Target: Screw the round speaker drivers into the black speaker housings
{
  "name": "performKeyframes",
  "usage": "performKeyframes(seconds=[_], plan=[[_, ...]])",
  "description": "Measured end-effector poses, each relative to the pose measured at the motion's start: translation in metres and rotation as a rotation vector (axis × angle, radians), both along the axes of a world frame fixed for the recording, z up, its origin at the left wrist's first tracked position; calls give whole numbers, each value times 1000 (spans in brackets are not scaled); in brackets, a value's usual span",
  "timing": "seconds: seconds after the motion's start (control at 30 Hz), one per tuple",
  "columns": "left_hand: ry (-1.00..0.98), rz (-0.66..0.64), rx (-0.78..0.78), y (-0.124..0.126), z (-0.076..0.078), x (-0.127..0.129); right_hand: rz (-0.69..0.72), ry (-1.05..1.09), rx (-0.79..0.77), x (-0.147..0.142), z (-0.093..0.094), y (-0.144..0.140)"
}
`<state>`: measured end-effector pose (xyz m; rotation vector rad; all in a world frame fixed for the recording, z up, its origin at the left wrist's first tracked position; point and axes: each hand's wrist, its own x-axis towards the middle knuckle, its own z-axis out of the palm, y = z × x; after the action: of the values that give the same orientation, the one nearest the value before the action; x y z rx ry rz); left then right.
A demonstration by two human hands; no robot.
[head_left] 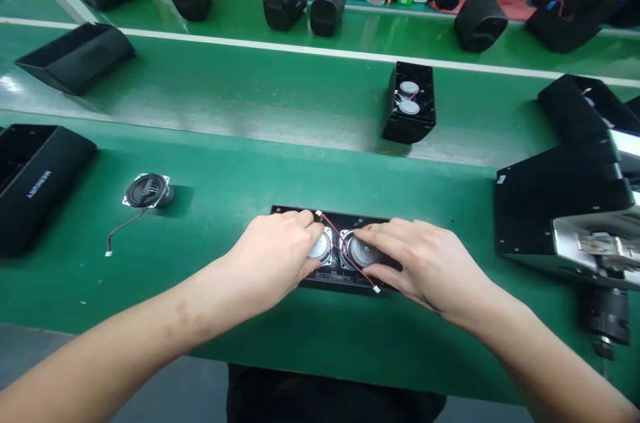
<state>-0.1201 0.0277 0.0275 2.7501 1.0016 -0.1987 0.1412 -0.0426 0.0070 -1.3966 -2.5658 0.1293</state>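
Observation:
A black speaker housing (345,284) lies in front of me on the green bench, its open side up. Two round speaker drivers sit in it side by side, with their grey magnet backs upward. My left hand (275,253) grips the left driver (321,246) between thumb and fingers. The right driver (362,251) is held the same way by my right hand (425,263). A thin red and black wire (336,229) with white plugs crosses the drivers. Both ends of the housing are partly hidden by my hands.
A loose speaker driver (147,191) with a wire lies to the left, near a black housing (50,176). Another housing with two drivers (410,113) stands beyond. At right are black housings (560,196) and a power screwdriver (603,316). Across the bench, people handle speakers.

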Motion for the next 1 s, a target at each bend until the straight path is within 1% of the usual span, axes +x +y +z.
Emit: performKeyframes(seconds=[0.13,0.23,0.33,0.43,0.53,0.73,1.0], plan=[[-18,9,33,-4,-4,0,27,-29,-16,1,-2,-1],[-39,-5,38,-4,-7,-1,36,-61,-18,1,0,0],[-72,-26,27,-3,-8,-3,52,-47,-17,1,3,2],[-70,-13,-2,-2,-7,-3,70,-20,-4,4,3,3],[-58,2,-30,-3,-5,-2,60,23,18,7,0,0],[-70,3,-3,-4,-5,-2,37,75,52,7,-7,-4],[-84,23,1,-5,-8,-2,43,76,59,4,-7,-4]])
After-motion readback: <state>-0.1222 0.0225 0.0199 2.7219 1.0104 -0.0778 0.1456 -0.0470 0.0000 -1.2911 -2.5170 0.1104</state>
